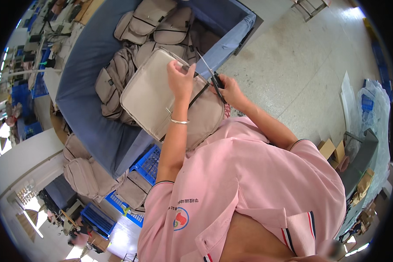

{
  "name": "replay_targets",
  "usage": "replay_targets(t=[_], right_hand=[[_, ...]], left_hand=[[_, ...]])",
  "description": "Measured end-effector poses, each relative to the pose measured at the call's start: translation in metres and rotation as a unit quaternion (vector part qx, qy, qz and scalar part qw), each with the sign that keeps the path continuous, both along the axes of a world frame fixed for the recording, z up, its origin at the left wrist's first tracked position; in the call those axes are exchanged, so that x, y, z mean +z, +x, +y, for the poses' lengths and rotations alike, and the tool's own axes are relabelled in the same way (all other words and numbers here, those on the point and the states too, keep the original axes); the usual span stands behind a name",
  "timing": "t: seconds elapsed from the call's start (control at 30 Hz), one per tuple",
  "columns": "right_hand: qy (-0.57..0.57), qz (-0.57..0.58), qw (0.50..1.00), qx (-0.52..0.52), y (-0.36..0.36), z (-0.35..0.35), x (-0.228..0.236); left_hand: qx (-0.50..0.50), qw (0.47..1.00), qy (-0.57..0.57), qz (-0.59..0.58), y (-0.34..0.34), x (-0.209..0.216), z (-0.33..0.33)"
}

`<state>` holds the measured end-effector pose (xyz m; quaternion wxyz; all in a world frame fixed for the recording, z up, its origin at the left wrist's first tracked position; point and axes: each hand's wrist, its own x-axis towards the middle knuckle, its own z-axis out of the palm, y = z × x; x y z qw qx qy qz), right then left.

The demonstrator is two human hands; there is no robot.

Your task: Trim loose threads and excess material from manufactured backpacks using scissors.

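Observation:
A beige backpack (146, 94) leans at a tilt against my front, over the near edge of the blue fabric-lined bin (85, 124). My left hand (181, 81) is closed, pinching the bag at its upper edge, near a dark strip. In my right hand (232, 93) are scissors with black handles (217, 82). Their thin blades point up and away, just right of my left hand and the bag's edge. A dark zipper line (199, 96) crosses the bag between my hands. What exactly my left fingertips pinch is partly hidden.
Several similar backpacks (153, 19) are piled inside the bin. More bags (85, 174) lie at the lower left, by blue plastic crates (98, 220). To the right are concrete floor (288, 65), a grey metal stand (362, 153) and clear plastic sheeting (377, 113).

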<state>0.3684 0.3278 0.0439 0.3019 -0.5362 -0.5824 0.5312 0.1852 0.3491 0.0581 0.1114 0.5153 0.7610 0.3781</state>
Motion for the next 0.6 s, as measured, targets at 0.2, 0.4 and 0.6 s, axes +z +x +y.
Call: replay_targets(t=[0.2, 0.4, 0.6], right_hand=[[-0.045, -0.166, 0.984, 0.041, 0.007, 0.007, 0.021], [0.037, -0.281, 0.951, 0.127, 0.012, 0.015, 0.009], [0.027, -0.296, 0.937, 0.185, -0.006, 0.033, 0.014]], left_hand=[[-0.023, 0.954, -0.067, -0.29, -0.009, -0.021, -0.019], [0.016, 0.864, -0.058, -0.499, -0.01, -0.008, -0.021], [-0.001, 0.846, -0.057, -0.53, -0.01, -0.007, -0.024]])
